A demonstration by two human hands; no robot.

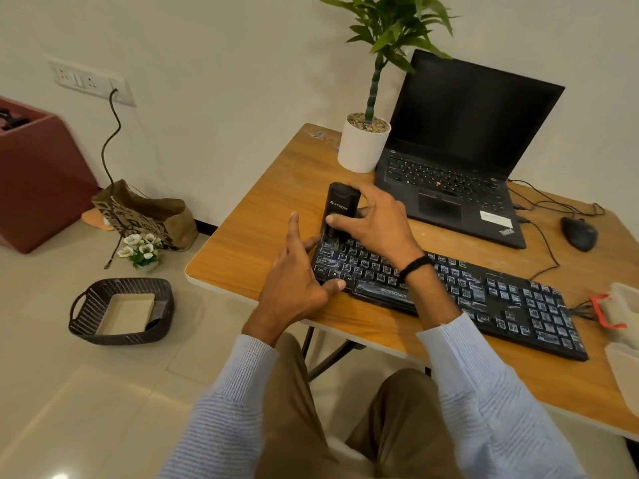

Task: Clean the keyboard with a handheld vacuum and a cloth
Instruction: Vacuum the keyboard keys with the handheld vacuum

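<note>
On the keyboard point(484, 292), right hand point(377, 223) grips the vacuum point(340, 202); straight-fingered left hand point(294, 281) presses its left corner.

Right hand point(375, 224) grips the handheld vacuum point(339, 212) upright on the keyboard point(484, 292) — left hand point(297, 271) steadies its corner.

Keyboard point(484, 292): black, full-size, wired, glossy key tops. It lies flat on the wooden table point(262, 209), long axis running from 10 o'clock to 4 o'clock.

Handheld vacuum point(340, 202): black, short, boxy, with pale lettering on its face. It stands upright with its lower end on the keys at the keyboard's 10 o'clock end, gripped by the right hand point(377, 223).

Cloth point(622, 371): cream, lying at 3 o'clock of the keyboard, partly cut off by the frame edge.
</note>
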